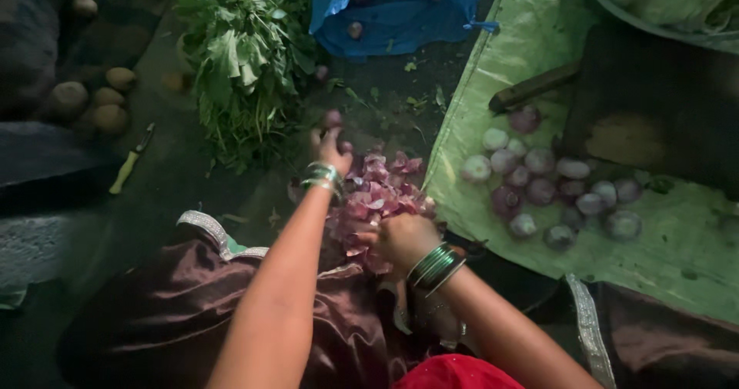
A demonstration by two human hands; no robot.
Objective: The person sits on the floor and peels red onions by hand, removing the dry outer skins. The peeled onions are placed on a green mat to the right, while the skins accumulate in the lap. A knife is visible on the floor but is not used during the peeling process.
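Observation:
My left hand [329, 144] reaches forward and grips a small unpeeled red onion [332, 118] at its fingertips, just beyond a heap of purple onion skins [379, 197]. My right hand [400, 239] rests closed at the near edge of that heap, with skins under its fingers; whether it holds a tool is hidden. Both wrists wear green bangles. Several peeled onions [550, 193] lie in a cluster on a green woven sheet [654, 250] to the right.
A bunch of leafy greens [242, 58] lies ahead on the dark floor. A blue bag [396, 12] with onions sits at the top. Potatoes [88, 100] and a yellow-handled knife [131, 162] lie left. A dark board [654, 100] with a handle rests on the sheet.

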